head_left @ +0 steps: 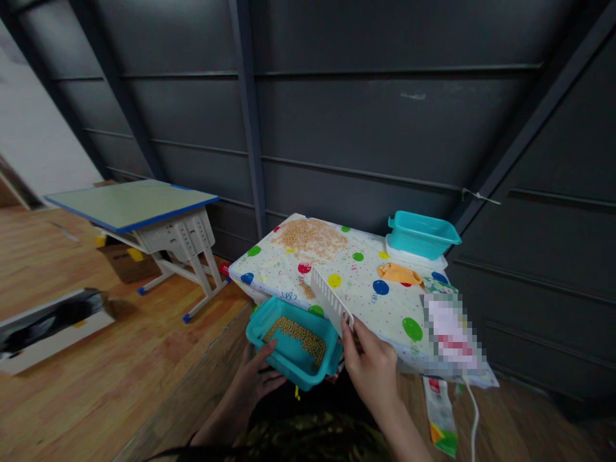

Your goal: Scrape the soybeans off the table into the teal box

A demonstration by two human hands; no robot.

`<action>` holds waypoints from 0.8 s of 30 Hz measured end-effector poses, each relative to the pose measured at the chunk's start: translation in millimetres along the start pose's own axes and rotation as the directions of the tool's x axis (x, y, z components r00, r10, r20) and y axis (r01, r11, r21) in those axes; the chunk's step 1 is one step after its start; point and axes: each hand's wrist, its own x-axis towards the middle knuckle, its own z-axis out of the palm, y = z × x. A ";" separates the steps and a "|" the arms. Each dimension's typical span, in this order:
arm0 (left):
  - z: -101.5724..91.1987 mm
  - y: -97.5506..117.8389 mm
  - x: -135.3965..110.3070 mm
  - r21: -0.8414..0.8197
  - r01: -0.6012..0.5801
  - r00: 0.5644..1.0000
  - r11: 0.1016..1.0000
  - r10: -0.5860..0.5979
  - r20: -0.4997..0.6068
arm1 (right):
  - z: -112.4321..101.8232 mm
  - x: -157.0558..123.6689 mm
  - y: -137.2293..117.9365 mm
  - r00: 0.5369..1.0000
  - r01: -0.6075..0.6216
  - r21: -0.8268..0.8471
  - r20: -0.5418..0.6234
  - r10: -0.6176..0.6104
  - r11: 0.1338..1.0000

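Note:
My left hand point(258, 374) grips the near left side of a teal plastic container point(289, 369), thumb over its rim. Soybeans point(298, 330) lie in a band along the far side of its floor. The container is at the front edge of a table covered with a dotted tablecloth point(380, 314). In my right hand point(370, 356) is a white slotted plastic piece point(330, 296), tilted over the cloth beside the container. A few soybeans point(308, 290) lie near its far end. Farther back spreads a heap of soybeans point(301, 234) with paler, finer grains.
A second teal container point(423, 234) stands on a white base at the back right. An orange cloth point(400, 274) lies before it, near a blurred packet point(452, 333) and a white cable point(474, 410). A desk point(144, 202) and an open box point(58, 327) are to the left.

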 end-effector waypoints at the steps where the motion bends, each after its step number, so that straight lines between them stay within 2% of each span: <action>1: -0.6 -0.7 0.4 -0.008 -0.002 1.000 1.000 0.002 0.000 | -0.1 0.4 -1.8 1.000 0.000 0.011 -0.002 0.000 1.000; 7: -0.7 -2.8 1.5 -0.013 -0.042 0.999 0.999 0.042 -0.008 | -4.7 -1.3 -14.7 1.000 0.023 0.058 -0.012 -0.022 0.998; 12: 0.0 0.2 -1.2 0.011 -0.011 0.999 1.000 0.011 -0.030 | -6.5 -4.1 -27.3 0.999 0.043 0.091 0.002 -0.043 0.995; 16: -2.9 0.2 -5.0 -0.038 -0.066 0.997 0.997 0.068 0.030 | -6.6 -8.2 -34.3 0.999 0.029 0.114 0.017 -0.031 0.993; 17: -3.5 0.0 -5.1 -0.055 -0.082 0.995 0.995 0.085 0.058 | -6.7 -9.0 -34.3 0.999 0.023 0.118 0.024 -0.026 0.993; 20: -3.7 0.4 -3.1 -0.021 -0.033 0.999 0.999 0.034 0.003 | -6.0 -8.8 -27.9 1.000 0.014 0.101 0.013 -0.015 0.995; 24: -2.8 3.5 0.5 -0.003 -0.035 0.999 0.999 0.035 -0.002 | 1.3 -3.3 -7.7 0.999 -0.004 -0.013 -0.051 0.003 1.000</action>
